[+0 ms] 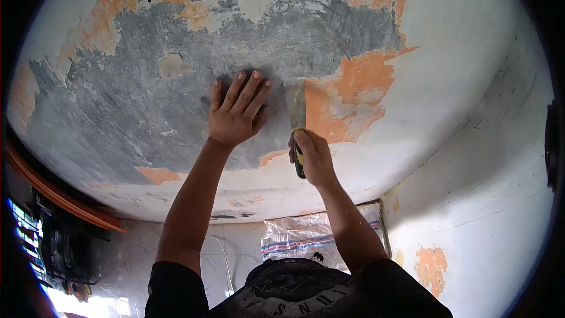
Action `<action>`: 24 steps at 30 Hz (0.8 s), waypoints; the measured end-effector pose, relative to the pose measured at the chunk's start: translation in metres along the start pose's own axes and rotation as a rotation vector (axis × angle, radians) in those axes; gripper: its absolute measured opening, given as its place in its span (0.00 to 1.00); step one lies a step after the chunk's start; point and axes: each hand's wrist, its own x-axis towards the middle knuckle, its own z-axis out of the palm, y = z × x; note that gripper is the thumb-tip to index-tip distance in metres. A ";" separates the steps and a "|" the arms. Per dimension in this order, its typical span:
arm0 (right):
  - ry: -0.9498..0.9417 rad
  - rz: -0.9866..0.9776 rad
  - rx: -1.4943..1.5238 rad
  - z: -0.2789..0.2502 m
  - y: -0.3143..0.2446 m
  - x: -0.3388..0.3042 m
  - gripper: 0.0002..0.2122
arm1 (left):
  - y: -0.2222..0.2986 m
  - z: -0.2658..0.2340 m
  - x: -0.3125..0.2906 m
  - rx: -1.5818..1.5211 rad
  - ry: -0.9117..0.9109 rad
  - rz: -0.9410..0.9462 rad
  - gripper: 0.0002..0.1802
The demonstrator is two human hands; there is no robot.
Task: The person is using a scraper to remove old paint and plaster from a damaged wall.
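Angle the yellow-and-black-handled flat metal scraper [299, 121], gripped in the curled fingers of the right hand [314, 158], blade [295, 105] beyond them, shallowly against the ragged orange paint [327, 116], empty left hand [235, 116] splayed on mottled grey plaster [176, 100].

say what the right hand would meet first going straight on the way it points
Probably the grey patch just past the scraper in the right hand, with the orange layer beside the blade; whether the blade touches is hard to tell.
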 end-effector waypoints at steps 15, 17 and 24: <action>0.094 -0.038 -0.140 -0.046 0.045 -0.012 0.17 | 0.119 0.034 -0.071 -0.196 -0.232 -0.226 0.33; 0.084 -0.017 -0.093 -0.047 0.053 -0.020 0.17 | 0.134 0.034 -0.080 -0.237 -0.252 -0.266 0.34; 0.049 0.172 -0.182 -0.063 0.082 -0.041 0.17 | 0.173 0.017 -0.097 -0.322 -0.392 -0.509 0.33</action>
